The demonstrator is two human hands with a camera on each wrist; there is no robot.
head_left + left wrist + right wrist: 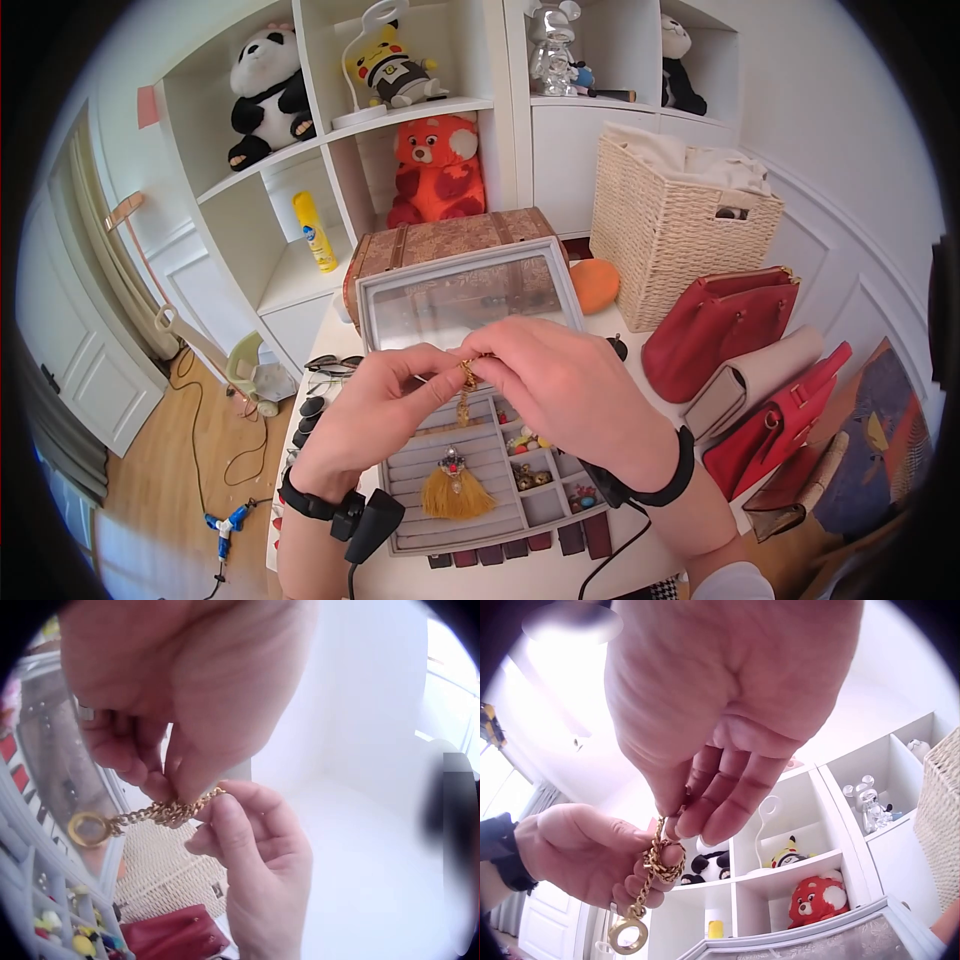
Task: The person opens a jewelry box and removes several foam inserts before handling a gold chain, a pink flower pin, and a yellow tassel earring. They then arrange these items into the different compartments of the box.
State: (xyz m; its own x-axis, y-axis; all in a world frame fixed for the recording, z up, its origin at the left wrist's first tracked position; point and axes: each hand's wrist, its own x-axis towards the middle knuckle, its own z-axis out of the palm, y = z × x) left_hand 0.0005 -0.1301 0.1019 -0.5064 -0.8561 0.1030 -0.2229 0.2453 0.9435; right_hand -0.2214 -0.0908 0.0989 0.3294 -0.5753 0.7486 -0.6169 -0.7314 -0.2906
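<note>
The bare right hand (565, 385), nearest us, is pinching one end of a ring-tipped, gold-coloured metal chain (657, 855) above a grey, compartmented jewellery tray (410, 490); the left hand (375, 405) is gripping the chain's bunched links. We are judging it light, flexible, slippery and tangle-prone, and are favouring a pinch at the end links.

Left hand (378, 405) pinches, right hand (572, 385) (alongside) too.

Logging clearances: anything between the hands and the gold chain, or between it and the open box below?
Nothing visible. The left hand and right hand both hold the gold chain, its free end hanging over the open box; the raised lid stands behind. A yellow tassel piece lies inside, lower in the head view.
</note>
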